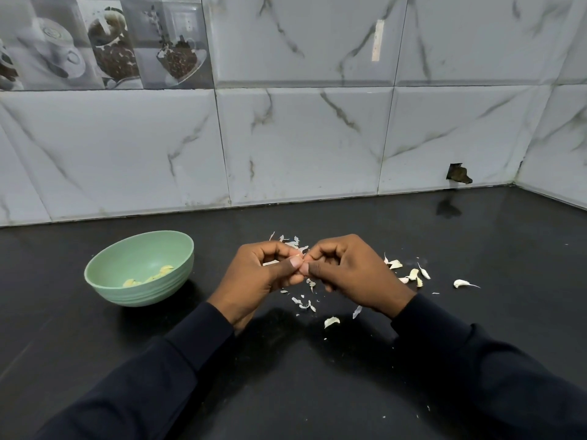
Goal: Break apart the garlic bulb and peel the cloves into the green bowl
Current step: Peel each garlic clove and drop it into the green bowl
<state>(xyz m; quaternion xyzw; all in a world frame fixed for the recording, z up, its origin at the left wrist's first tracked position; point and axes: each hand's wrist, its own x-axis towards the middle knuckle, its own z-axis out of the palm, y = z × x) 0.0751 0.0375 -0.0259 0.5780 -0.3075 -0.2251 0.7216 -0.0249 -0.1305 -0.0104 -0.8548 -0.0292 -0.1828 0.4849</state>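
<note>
1. Nearest us, on the glossy black stone counter (317, 392), lies one unpeeled pale garlic clove (331, 321). We judge it light and firm, easy to lift by its sides.
2. Just beyond it, thin white papery skin scraps (303, 303) litter the counter. They look almost weightless and brittle, and are likely to cling to fingers.
3. Above those scraps our left hand (266, 276) and right hand (351, 274) meet fingertip to fingertip. Both are curled and pinch a small garlic clove in its skin (304, 268), which is mostly hidden between the thumbs. We cannot tell which end is being worked. We judge the clove hard but tiny, and slippery once bare. A grip on its flanks suits it, with a nail catching the skin at the dry tip or root end.
4. To the right, level with the hands, lies a loose cluster of unpeeled cloves (413, 274), with one long-tailed clove (462, 283) farther out. Its tail offers a handy hold.
5. To the left, well apart from the hands, the round pale green ribbed bowl (152, 295) holds a few yellowish peeled cloves (163, 270). It looks light and could slide if knocked.
6. Farthest back, grey-veined white marble-look wall tiles (301, 138) stand behind the counter.
</note>
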